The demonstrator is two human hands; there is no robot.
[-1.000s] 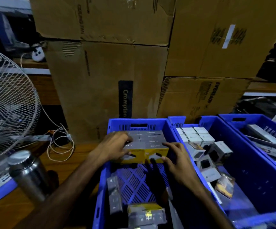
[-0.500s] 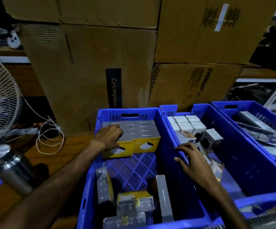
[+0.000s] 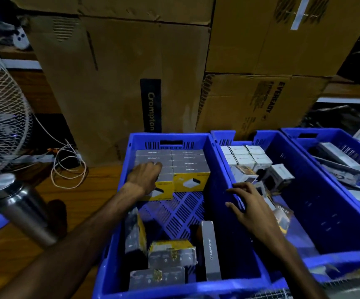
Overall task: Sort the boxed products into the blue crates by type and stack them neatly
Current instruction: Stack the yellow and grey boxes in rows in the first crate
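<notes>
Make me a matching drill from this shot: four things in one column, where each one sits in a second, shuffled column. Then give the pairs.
Things
1. left hand
2. right hand
3. steel bottle
4. white boxes

Places
A. far end of the middle crate
B. wooden floor, left of the crates
C. resting on the stacked grey-and-yellow boxes
D. over the wall between the left crate and the middle one

Pairs: 1-C, 2-D, 3-B, 4-A
</notes>
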